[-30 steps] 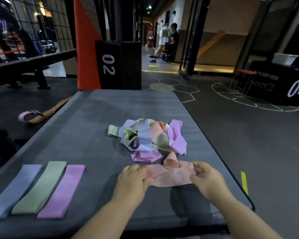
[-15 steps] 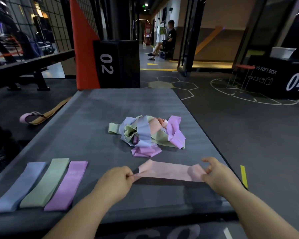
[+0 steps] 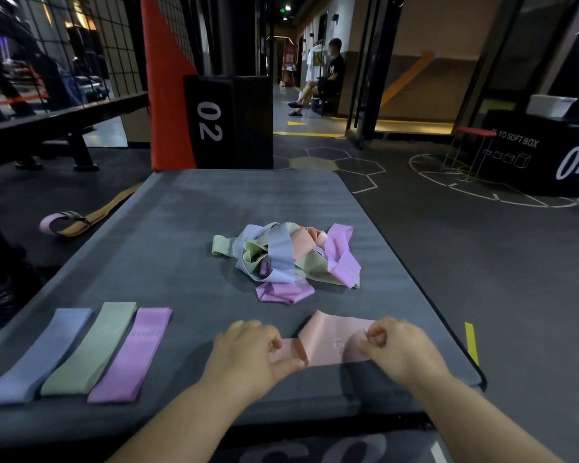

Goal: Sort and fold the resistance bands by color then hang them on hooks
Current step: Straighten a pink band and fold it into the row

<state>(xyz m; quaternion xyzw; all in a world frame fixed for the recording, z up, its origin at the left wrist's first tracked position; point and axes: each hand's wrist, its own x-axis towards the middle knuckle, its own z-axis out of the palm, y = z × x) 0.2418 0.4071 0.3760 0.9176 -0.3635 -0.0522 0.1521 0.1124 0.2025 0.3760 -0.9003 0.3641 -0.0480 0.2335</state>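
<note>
A pink resistance band (image 3: 331,342) lies crumpled near the front edge of the grey mat (image 3: 181,235). My left hand (image 3: 248,352) pinches its left end and my right hand (image 3: 398,349) pinches its right end. Behind it sits a tangled pile of bands (image 3: 288,259) in green, blue, pink and purple. At the front left three bands lie flat side by side: a blue band (image 3: 44,355), a green band (image 3: 91,349) and a purple band (image 3: 131,355).
A tan strap with a pink loop (image 3: 81,218) lies on the floor left of the mat. A black box marked 02 (image 3: 228,121) stands behind the mat, a box marked 04 (image 3: 542,158) at the right. A person (image 3: 328,75) sits far back.
My hands stretched the pink band out wide, then came closer together, so the band now lies slack and bunched between them.
</note>
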